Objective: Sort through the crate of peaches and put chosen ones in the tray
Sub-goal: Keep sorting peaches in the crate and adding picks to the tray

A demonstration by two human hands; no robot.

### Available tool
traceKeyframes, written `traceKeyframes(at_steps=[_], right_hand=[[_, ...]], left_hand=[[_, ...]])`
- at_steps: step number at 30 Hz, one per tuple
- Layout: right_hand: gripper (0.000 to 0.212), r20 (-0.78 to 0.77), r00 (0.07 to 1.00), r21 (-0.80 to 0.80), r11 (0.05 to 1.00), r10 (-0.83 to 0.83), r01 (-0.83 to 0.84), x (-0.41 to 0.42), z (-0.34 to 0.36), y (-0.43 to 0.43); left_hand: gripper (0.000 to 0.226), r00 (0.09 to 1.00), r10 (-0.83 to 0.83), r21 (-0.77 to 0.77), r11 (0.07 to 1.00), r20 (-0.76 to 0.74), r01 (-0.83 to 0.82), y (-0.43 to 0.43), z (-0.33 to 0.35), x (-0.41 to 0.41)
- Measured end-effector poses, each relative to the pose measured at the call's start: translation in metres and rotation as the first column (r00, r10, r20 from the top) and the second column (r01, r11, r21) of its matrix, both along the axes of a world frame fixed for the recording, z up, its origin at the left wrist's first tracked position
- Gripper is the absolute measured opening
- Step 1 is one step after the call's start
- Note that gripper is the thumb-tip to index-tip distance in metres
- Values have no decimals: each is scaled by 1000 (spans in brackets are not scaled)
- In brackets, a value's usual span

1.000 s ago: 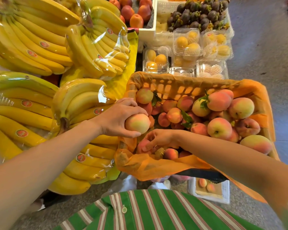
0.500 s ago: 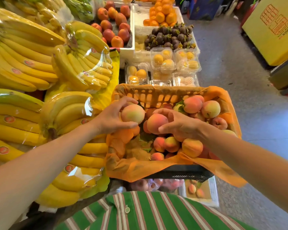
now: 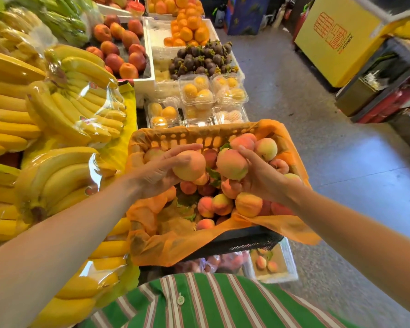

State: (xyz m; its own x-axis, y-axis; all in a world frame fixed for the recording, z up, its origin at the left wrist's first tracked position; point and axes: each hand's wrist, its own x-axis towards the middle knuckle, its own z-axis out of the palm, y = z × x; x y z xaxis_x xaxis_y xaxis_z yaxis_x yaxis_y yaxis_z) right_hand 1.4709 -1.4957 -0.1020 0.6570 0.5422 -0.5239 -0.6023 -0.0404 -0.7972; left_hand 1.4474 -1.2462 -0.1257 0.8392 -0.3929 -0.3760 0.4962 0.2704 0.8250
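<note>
- Two peaches are held up out of the crate (image 3: pixel 194 136), one in each hand; the left hand (image 3: pixel 156 174) curls fingers and thumb round a pale yellow-pink peach (image 3: pixel 189 165); the right hand (image 3: pixel 263 181) grasps a redder peach (image 3: pixel 232 164) just beside it; both sit above the heap at mid-frame, probably so they can be turned and compared before choosing.
- Lining the crate is an orange liner (image 3: pixel 166 247) folded over its rim, likely to cushion soft fruit; many peaches remain, piled toward the right side, while the near left corner shows mostly liner and leaves.
- Low at centre right, partly hidden under the crate's near edge, lies the white tray (image 3: pixel 291 261); two small peaches show in it; a chosen fruit would have to travel down and toward the person.
- Wrapped bananas (image 3: pixel 64 110) fill the left of the frame; mangosteens (image 3: pixel 199 58), oranges (image 3: pixel 189 27) and clear boxes (image 3: pixel 197 91) stand in the upper centre; grey floor (image 3: pixel 294 95) runs down the right; a yellow carton (image 3: pixel 336 39) sits upper right.
</note>
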Motion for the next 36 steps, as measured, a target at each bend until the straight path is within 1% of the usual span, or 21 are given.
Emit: traceKeyframes(at_steps=[2,4,7,10,12,15,18,22,25,28,29,31,33,36], right_hand=[[47,22,1000,-8,1000,-5,6,-1,0,-7],[46,104,994,-49,998,30,-25,-1,-3,-17],[56,216,969,-141,986,118,-88,-4,-1,-30],[57,324,941,-270,963,100,-9,-6,4,-38],[60,384,918,-322,946,98,34,-4,4,-47],[59,477,868,-419,904,138,87,1,10,-64],[59,494,851,-513,850,181,117,4,20,-83],[49,455,809,-655,755,371,22,-6,20,-103],[47,444,719,-753,658,534,-24,-21,11,-106],[45,466,594,-820,573,655,11,-30,2,-103],[45,466,575,-828,560,672,17,-31,1,-101],[45,467,570,-830,558,676,17,-30,1,-99],[45,476,591,-809,587,651,5,-27,2,-97],[48,473,629,-793,610,617,-1,-20,5,-93]], left_hand=[[48,999,-35,32,999,14,35,-5,-1,3],[57,996,-82,99,992,31,79,-10,-3,7],[57,994,-108,159,982,29,102,-19,0,10],[59,993,-114,169,980,25,108,-28,1,14],[63,990,-137,206,970,33,128,-33,1,17],[65,981,-179,331,933,78,144,-44,1,24],[65,956,-268,482,857,118,181,-56,-2,30],[62,895,-423,561,779,141,280,-71,-11,34],[62,840,-517,661,690,163,297,-81,-14,36],[62,821,-564,680,638,93,361,-78,-14,40],[62,815,-577,673,625,58,395,-74,-13,41],[62,785,-620,675,581,5,455,-67,-13,42],[63,751,-659,703,520,-31,485,-61,-14,42],[65,729,-679,749,437,-89,498,-53,-20,42]])
